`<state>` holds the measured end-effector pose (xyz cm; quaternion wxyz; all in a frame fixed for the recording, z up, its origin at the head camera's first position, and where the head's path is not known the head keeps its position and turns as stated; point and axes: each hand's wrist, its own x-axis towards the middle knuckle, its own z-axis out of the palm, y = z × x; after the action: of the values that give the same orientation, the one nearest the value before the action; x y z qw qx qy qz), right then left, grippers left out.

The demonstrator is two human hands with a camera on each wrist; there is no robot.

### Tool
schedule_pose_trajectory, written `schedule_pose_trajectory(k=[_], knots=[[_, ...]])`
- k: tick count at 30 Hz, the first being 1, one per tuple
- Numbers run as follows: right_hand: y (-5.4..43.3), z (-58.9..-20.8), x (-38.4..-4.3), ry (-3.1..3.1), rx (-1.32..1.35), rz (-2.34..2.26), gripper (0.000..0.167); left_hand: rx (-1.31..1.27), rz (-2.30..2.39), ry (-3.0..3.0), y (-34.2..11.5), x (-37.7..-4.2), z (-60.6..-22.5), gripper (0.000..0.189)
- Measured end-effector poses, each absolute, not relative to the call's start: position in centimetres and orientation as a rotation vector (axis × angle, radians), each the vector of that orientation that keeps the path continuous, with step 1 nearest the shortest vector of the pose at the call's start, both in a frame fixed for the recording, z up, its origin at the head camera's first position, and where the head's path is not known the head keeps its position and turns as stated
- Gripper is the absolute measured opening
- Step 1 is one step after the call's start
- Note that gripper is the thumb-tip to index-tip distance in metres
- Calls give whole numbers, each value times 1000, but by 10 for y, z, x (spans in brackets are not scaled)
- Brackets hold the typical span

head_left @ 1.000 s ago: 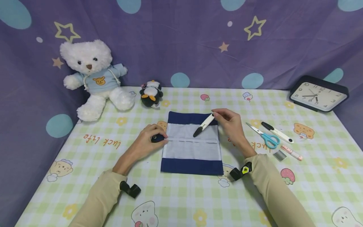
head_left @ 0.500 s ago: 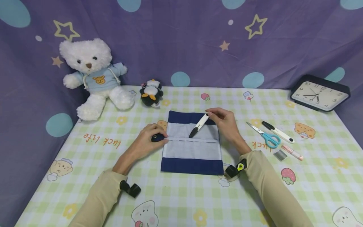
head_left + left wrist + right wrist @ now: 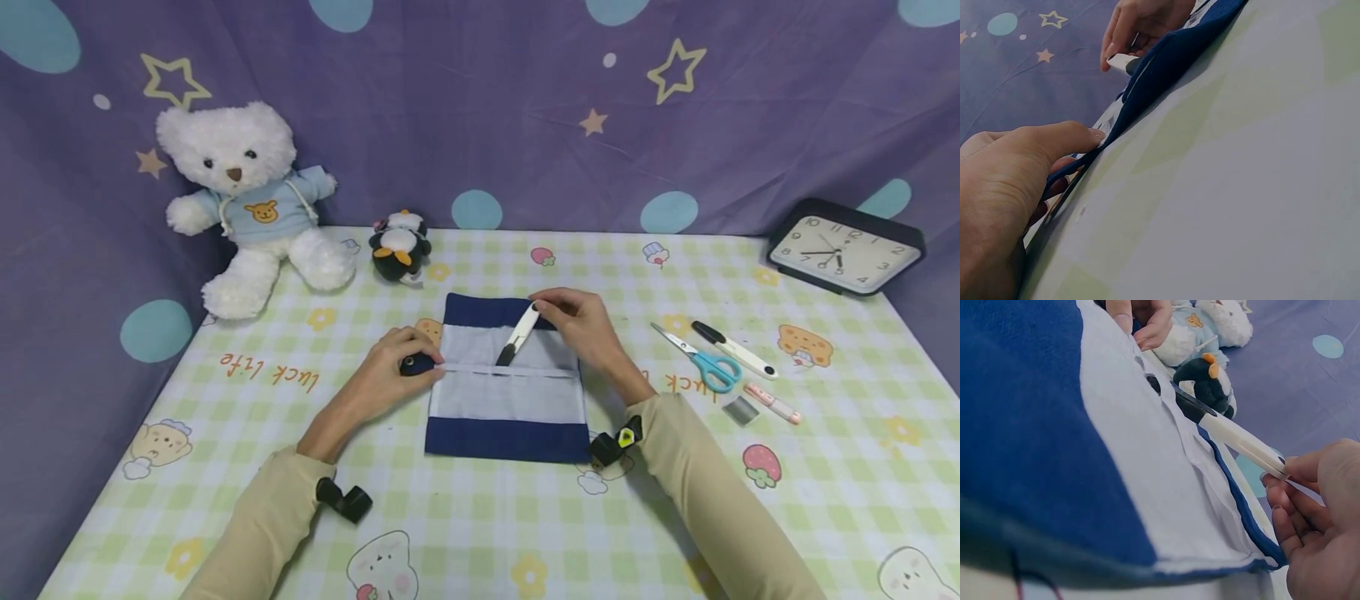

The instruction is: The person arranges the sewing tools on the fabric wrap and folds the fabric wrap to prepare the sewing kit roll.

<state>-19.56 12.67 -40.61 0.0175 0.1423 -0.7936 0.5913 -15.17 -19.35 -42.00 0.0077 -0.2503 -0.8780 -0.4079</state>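
Observation:
A navy-edged cloth organizer (image 3: 510, 439) with a pale inside lies unfolded on the table, a thin white band (image 3: 536, 373) running across its middle. My left hand (image 3: 386, 375) pinches its left edge, beside a navy tab (image 3: 417, 364) with a metal snap. Between thumb and fingers of my right hand (image 3: 588, 327) is the white end of a slim pen-shaped tool (image 3: 522, 327). It slants down to the left. In the right wrist view, the tool's black end (image 3: 1190, 407) passes under the band (image 3: 1182, 425), and its dark tip shows on the other side.
To the right lie teal-handled scissors (image 3: 716, 372), a second white-and-black tool (image 3: 735, 350), a pink-and-white stick (image 3: 772, 403) and a small grey piece (image 3: 741, 410). A clock (image 3: 843, 250) stands back right. A white teddy bear (image 3: 258, 217) and penguin toy (image 3: 400, 250) sit back left.
My right hand has moved left with the tool, and the tool's black end has gone from above the pale cloth to under the band. My left hand has kept its place.

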Motion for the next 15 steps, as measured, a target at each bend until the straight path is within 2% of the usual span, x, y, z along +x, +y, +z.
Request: schedule_pose_trajectory(k=[15], knots=[[120, -406, -195, -2573, 493, 1739, 23, -745, -1272, -2785, -194, -151, -419, 6]])
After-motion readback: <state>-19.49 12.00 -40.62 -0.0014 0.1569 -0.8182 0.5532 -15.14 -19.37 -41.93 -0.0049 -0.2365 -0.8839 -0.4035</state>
